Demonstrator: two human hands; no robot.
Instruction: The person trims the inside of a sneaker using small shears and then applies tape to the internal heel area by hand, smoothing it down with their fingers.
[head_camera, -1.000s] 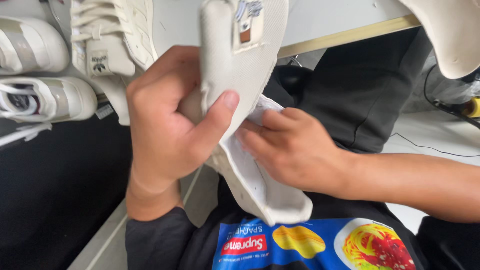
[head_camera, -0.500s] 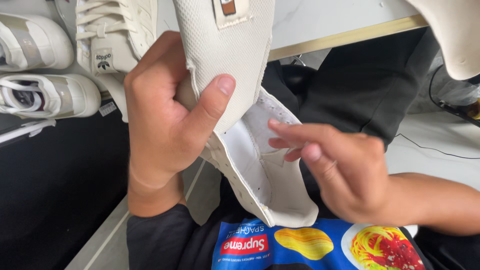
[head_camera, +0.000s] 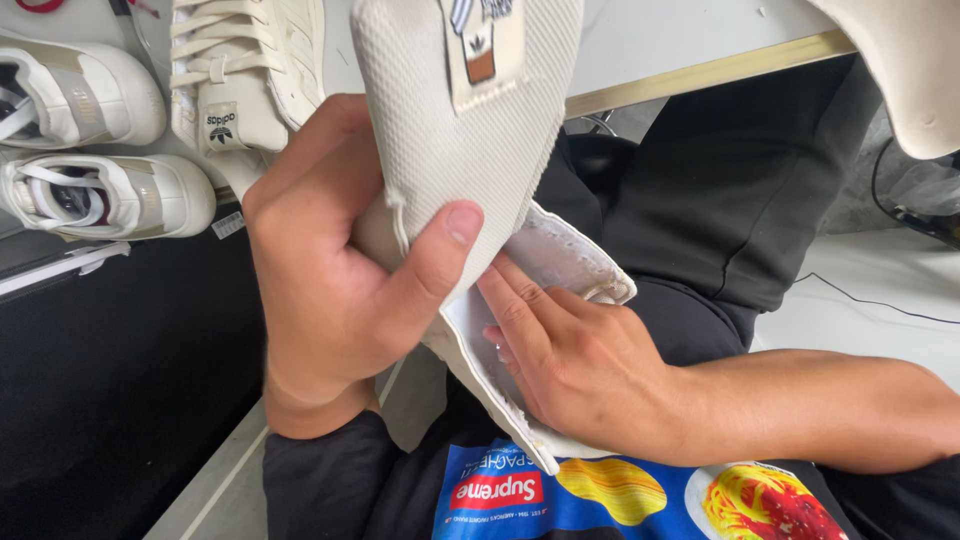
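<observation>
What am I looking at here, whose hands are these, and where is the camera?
The picture comes from a camera worn on a person's head, looking down at their own two bare hands and lap. There is no machine. The left hand grips an off-white textured shoe part, its thumb pressed on the outside. The right hand has its fingers tucked inside the opening, against the white lining. On the white table beyond lie finished white sneakers and a laced one. The person wears a dark shirt with a colourful print.
</observation>
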